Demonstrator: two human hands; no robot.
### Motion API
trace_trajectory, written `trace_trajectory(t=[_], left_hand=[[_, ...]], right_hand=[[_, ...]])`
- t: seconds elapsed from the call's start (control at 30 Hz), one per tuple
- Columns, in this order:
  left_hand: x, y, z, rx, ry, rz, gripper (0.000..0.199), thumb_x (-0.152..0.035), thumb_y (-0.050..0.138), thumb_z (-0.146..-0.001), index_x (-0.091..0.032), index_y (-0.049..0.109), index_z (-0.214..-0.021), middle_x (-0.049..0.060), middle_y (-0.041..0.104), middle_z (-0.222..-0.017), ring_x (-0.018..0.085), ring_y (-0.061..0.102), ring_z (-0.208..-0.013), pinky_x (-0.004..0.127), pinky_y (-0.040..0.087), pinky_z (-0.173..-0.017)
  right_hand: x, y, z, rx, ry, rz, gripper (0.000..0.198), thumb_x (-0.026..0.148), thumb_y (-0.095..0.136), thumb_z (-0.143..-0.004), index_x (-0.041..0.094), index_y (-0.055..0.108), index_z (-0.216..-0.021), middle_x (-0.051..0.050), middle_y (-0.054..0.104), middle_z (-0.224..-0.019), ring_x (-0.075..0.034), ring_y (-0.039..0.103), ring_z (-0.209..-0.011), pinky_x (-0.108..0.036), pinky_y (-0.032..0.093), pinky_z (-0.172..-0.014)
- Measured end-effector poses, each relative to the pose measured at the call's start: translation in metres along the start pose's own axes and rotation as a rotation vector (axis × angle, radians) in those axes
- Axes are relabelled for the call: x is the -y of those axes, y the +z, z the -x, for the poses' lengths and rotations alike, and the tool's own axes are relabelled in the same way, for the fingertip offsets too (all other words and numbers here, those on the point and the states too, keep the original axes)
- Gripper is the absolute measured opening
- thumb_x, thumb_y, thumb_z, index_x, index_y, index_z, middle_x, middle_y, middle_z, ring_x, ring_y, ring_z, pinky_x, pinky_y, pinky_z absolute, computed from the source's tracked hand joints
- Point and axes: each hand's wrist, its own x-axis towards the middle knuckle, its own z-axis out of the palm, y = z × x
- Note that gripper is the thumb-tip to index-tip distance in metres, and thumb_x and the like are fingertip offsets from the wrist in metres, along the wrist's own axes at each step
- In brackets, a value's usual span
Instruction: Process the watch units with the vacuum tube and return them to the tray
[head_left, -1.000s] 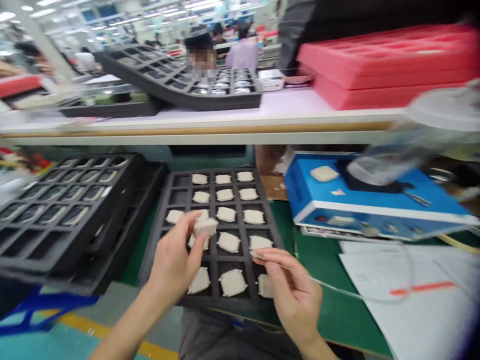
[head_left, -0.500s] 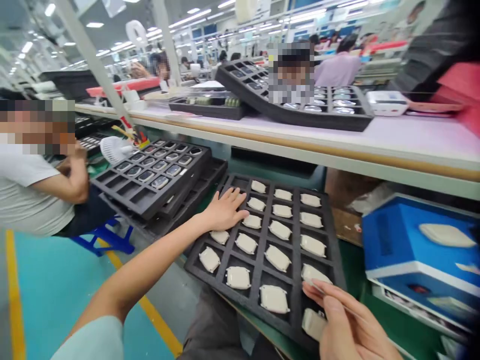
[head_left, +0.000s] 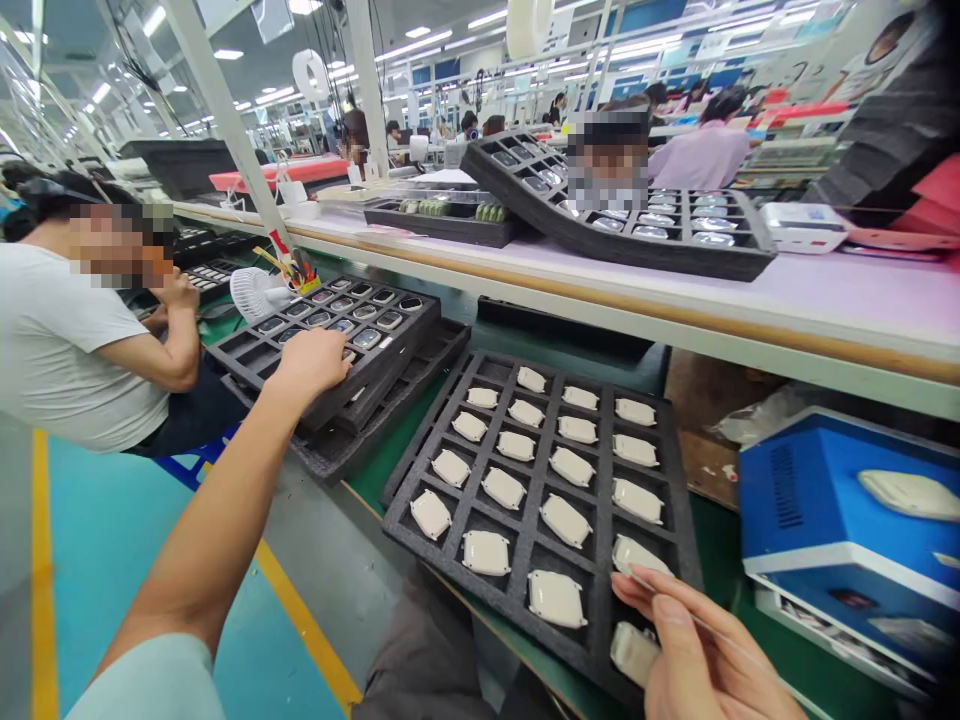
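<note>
My left hand [head_left: 311, 365] reaches over the upper black foam tray [head_left: 251, 375] of the left stack, among dark-faced watch cases [head_left: 365, 312]. Its fingers curl downward at the tray's right side; the fingertips are mostly hidden, so what they grip cannot be made out. Low on the right, my right hand [head_left: 694, 640] pinches a thin, pale stick-like tool [head_left: 712, 632]. Its fingertips are close to a cream, squarish casing [head_left: 634, 555] in the front black foam tray [head_left: 517, 580]. Several more cream casings [head_left: 556, 598] lie in that tray's compartments.
At right stands a blue-and-white machine [head_left: 840, 500] with a cream casing on top. A shelf [head_left: 570, 310] carrying more foam trays runs across behind. A small white fan [head_left: 259, 292] stands beyond the left stack. One co-worker [head_left: 82, 350] sits at left.
My left hand has moved left from the front tray to the watch-case tray, and its spread fingers are now curled. The right hand still pinches the tool. The view has shifted slightly.
</note>
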Motion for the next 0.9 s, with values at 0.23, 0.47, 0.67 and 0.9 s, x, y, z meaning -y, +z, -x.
trace_trajectory(t=[0.23, 0.47, 0.67, 0.9], left_hand=[[-0.055, 0.010, 0.046, -0.191, 0.066, 0.226, 0.028, -0.021, 0.055, -0.103, -0.016, 0.072, -0.125, 0.011, 0.079, -0.112, 0.030, 0.073, -0.115, 0.056, 0.050, -0.113], [-0.183, 0.096, 0.164, 0.260, 0.180, 1.178, 0.040, -0.036, 0.066, -0.096, -0.018, 0.074, -0.131, 0.013, 0.082, -0.120, 0.027, 0.080, -0.109, 0.037, 0.065, -0.096], [-0.206, 0.110, 0.172, 0.443, -0.001, 1.431, 0.059, -0.037, 0.087, -0.077, -0.015, 0.072, -0.129, 0.014, 0.083, -0.111, 0.027, 0.083, -0.097, 0.033, 0.068, -0.087], [-0.206, 0.103, 0.170, 0.456, -0.082, 1.494, 0.049, -0.044, 0.091, -0.075, -0.015, 0.074, -0.111, 0.013, 0.084, -0.101, 0.024, 0.083, -0.086, 0.028, 0.068, -0.075]], right_hand=[[-0.008, -0.008, -0.005, 0.062, -0.063, 0.038, 0.026, 0.042, 0.082, -0.091, 0.016, 0.082, -0.093, -0.009, 0.083, -0.090, -0.021, 0.081, -0.073, -0.029, 0.067, -0.071], [-0.004, 0.000, -0.016, 0.061, -0.174, 0.040, 0.016, 0.029, 0.067, -0.102, 0.022, 0.081, -0.100, -0.008, 0.083, -0.099, -0.022, 0.082, -0.087, -0.034, 0.070, -0.077], [-0.003, 0.001, -0.026, 0.118, -0.264, 0.046, 0.017, 0.024, 0.063, -0.102, 0.025, 0.080, -0.104, -0.008, 0.084, -0.102, -0.023, 0.081, -0.098, -0.036, 0.069, -0.085], [-0.003, 0.000, -0.025, 0.154, -0.254, 0.052, 0.018, 0.020, 0.062, -0.102, 0.025, 0.079, -0.105, -0.007, 0.084, -0.104, -0.022, 0.081, -0.097, -0.038, 0.069, -0.086]])
